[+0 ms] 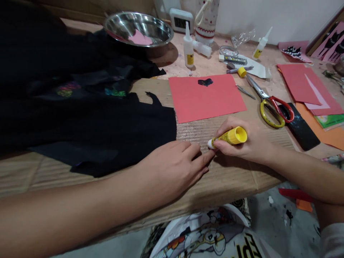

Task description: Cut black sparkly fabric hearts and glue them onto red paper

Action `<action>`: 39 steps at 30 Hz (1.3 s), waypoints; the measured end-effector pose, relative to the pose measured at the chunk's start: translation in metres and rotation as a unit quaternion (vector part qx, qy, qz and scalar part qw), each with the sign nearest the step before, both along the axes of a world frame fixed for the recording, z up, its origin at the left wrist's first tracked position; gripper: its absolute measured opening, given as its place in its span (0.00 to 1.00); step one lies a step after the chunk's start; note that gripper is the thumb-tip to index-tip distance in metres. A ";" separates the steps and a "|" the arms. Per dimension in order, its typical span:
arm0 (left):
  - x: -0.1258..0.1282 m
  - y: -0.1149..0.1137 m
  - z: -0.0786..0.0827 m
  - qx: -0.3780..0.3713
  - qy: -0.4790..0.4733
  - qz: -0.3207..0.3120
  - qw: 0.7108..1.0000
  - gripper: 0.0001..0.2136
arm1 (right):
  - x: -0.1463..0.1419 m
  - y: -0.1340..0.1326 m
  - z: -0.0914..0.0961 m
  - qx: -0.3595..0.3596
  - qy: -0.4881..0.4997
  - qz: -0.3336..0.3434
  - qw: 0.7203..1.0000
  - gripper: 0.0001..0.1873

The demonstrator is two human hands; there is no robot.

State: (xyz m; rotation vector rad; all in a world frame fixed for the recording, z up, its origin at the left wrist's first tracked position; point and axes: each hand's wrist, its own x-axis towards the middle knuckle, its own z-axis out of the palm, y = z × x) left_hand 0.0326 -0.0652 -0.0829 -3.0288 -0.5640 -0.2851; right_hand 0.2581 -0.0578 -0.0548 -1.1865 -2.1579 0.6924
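My right hand (249, 141) is closed around a yellow glue stick (232, 136), tilted with its white tip down at the cardboard (231, 179). Fingers stretched out, my left hand (172, 168) lies on the cardboard, its index fingertip right by the glue tip. Anything small under those fingertips is hidden. Just beyond both hands lies a red paper sheet (204, 104) bearing a small shiny black piece (205, 82) near its far edge. Black fabric (129, 132) with a cut edge spreads to the left of the sheet, close to my left hand.
Scissors (268, 102) with red and yellow handles lie right, beside a black phone (301, 127) and red papers (301, 84). Behind stand a glue bottle (189, 50), a metal bowl (138, 27) and a digital clock (181, 19). A yellow cap (242, 72) sits near the scissors.
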 end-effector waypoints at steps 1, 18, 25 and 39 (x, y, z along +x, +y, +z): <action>0.000 0.000 0.000 -0.001 0.000 0.000 1.000 0.18 | 0.000 0.000 -0.001 0.001 0.004 0.003 1.000 0.12; -0.001 -0.001 0.000 -0.012 -0.017 0.009 1.000 0.17 | 0.002 -0.001 0.003 -0.012 0.031 -0.024 0.999 0.09; 0.000 -0.001 -0.001 0.007 -0.016 0.006 1.000 0.17 | -0.001 0.001 -0.002 -0.011 0.028 -0.005 1.000 0.10; 0.000 0.000 0.003 0.009 0.001 0.005 1.000 0.19 | 0.005 -0.004 0.007 0.013 0.018 -0.039 0.999 0.10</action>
